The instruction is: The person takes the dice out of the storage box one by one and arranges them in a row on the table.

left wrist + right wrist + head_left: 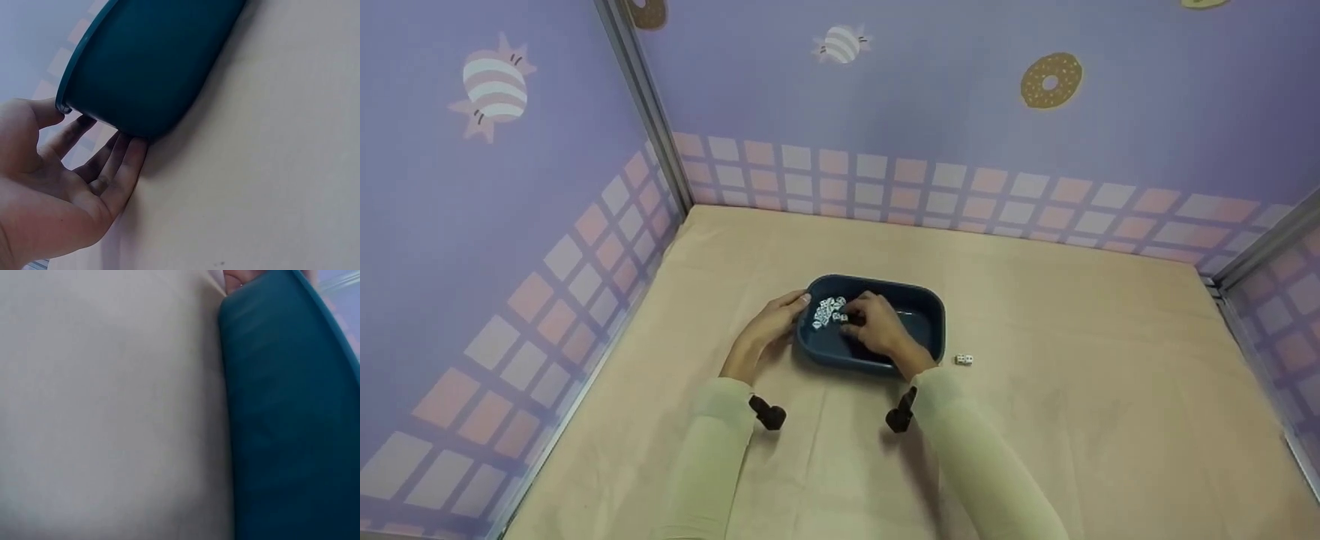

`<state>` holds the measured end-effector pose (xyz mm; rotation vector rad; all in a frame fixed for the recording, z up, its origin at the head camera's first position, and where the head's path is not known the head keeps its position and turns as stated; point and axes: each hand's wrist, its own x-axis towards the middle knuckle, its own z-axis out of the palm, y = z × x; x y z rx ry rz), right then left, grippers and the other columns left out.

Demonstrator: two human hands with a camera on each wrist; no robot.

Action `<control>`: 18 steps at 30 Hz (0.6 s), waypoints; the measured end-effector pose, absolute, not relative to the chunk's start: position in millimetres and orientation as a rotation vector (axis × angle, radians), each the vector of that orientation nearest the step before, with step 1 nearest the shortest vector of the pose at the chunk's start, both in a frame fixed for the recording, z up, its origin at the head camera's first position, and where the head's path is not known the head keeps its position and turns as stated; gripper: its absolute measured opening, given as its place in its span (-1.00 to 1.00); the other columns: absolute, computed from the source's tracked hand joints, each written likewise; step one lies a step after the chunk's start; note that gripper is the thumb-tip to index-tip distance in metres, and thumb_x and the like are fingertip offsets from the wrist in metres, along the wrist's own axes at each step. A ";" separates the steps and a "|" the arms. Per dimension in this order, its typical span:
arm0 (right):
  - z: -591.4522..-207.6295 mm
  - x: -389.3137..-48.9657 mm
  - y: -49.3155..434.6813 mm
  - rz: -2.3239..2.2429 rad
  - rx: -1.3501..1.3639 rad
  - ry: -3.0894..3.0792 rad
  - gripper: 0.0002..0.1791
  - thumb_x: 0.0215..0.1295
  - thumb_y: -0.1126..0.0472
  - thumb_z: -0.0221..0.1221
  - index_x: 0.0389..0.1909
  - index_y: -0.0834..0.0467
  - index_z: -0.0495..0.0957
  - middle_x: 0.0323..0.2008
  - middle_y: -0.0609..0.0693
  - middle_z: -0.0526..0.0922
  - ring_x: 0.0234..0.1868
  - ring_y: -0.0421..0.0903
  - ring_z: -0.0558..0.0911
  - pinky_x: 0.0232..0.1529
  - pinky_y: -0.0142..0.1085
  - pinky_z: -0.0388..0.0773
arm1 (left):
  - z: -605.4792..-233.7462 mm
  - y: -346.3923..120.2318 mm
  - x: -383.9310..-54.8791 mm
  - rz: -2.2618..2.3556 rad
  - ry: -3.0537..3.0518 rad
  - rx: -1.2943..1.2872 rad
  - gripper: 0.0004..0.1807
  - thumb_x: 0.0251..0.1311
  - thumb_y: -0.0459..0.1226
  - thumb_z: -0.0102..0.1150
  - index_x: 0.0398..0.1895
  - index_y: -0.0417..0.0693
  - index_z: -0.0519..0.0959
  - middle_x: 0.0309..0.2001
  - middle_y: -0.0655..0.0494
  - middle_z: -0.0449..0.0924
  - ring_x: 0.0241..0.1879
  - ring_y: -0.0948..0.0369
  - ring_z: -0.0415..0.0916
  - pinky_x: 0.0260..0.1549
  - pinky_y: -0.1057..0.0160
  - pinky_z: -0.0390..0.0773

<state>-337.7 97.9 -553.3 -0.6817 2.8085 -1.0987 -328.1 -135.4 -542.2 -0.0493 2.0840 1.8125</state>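
Observation:
A dark blue plastic tub (pixel 919 360) stands on the cloth, with several white dice (pixel 826 309) clustered at its left end. My left hand (pixel 774 321) holds the tub by its left end. In the left wrist view that hand (pixel 62 180) has its thumb at the rim and its fingertips against the outer wall low down. My right hand (pixel 877 326) reaches into the tub over the near wall, its thumb and fingers apart beside the dice. The right wrist view shows only the tub's outer wall (pixel 287 416) and part of the left hand (pixel 239 278).
Two dice (pixel 964 360) lie side by side on the beige cloth (pixel 1072 420), right of the tub. Patterned panels stand at the back (pixel 930 97), left and right of the table. Black wrist mounts (pixel 767 413) stick out from both sleeves.

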 end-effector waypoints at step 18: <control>-549.5 -334.9 100.4 -0.961 -0.770 2.816 -0.90 0.42 0.31 0.35 -0.10 0.19 0.69 -0.10 0.06 0.62 -0.03 0.03 0.55 0.10 -0.02 0.55 | -542.6 -137.4 -327.4 1.757 2.177 -0.006 -0.36 0.68 0.02 -0.08 0.67 -0.03 0.24 0.53 -0.14 0.36 0.39 -0.06 0.47 0.28 0.00 0.51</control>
